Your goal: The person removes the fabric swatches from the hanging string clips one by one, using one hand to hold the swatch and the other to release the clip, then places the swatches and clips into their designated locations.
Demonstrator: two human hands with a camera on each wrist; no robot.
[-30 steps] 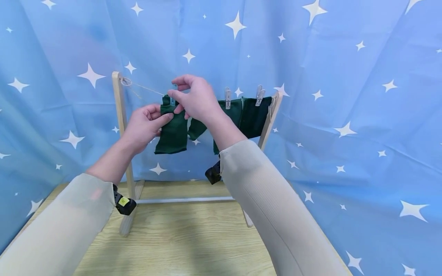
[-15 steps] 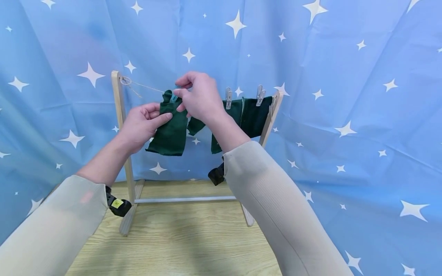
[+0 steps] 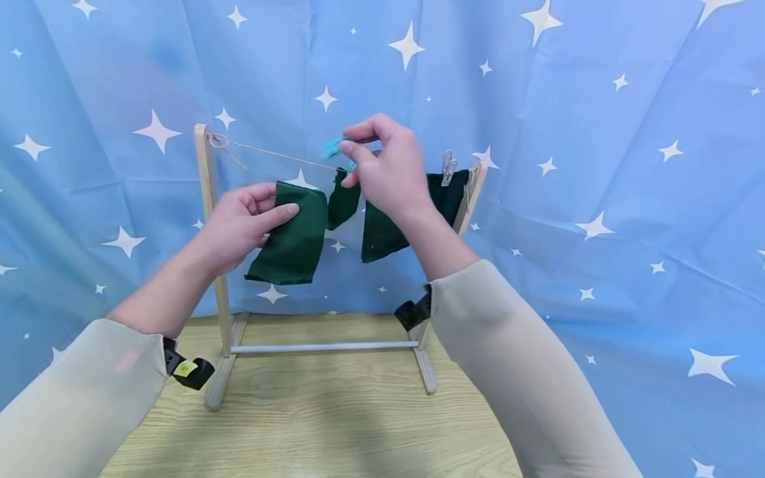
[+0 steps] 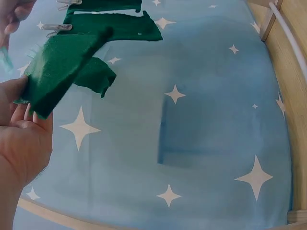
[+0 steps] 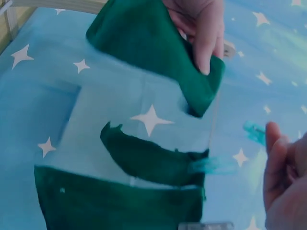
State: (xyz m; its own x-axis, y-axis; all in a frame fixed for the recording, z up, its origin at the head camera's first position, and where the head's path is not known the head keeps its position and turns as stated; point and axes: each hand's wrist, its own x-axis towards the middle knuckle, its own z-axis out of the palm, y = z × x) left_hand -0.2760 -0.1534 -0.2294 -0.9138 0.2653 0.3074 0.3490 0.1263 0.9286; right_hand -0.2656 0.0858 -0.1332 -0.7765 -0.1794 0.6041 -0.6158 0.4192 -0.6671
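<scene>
A dark green cloth piece [image 3: 295, 242] is pinched by its upper left edge between the thumb and fingers of my left hand [image 3: 236, 222]. It hangs in front of the string [image 3: 269, 153], with no clip on it. My right hand [image 3: 394, 166], up at the string, pinches a teal clothespin [image 3: 331, 148] between thumb and fingertips. Below that hand, a narrow green cloth [image 3: 344, 202] hangs from the string under a second teal clothespin [image 5: 204, 166]. Further right are larger green cloths [image 3: 385, 232], held by clear clothespins [image 4: 56, 29]; my right hand partly hides them in the head view.
The string runs between two wooden posts [image 3: 206, 179] of a small drying rack on a wood-grain table [image 3: 323, 411]. A white rod [image 3: 323, 346] joins the rack's feet. A blue star-printed curtain [image 3: 597, 166] hangs behind.
The teal clothespin has come off the string in my right hand, which has moved right and slightly up. The green cloth in my left hand has come away from the string and sits lower.
</scene>
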